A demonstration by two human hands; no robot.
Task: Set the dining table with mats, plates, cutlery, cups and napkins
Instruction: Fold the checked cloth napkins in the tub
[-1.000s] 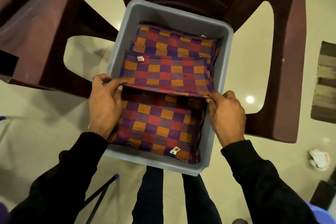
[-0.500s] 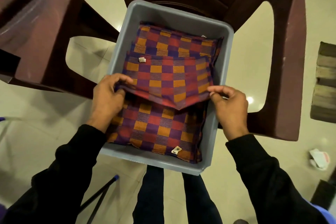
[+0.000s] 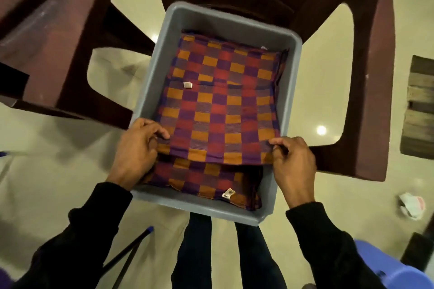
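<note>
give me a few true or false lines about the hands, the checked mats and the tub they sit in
1. Both hands pinch the near edge of the top checked mat. True: the left hand holds its left corner, the right hand its right corner.
2. The mats lie in a red basket. False: they lie in a grey tub.
3. Another mat lies under the held one. True.
4. The tub rests on the dining table. False: no table top shows; it sits at a dark red plastic chair.
5. The mats are plain blue. False: they are checked orange, red and purple.
</note>
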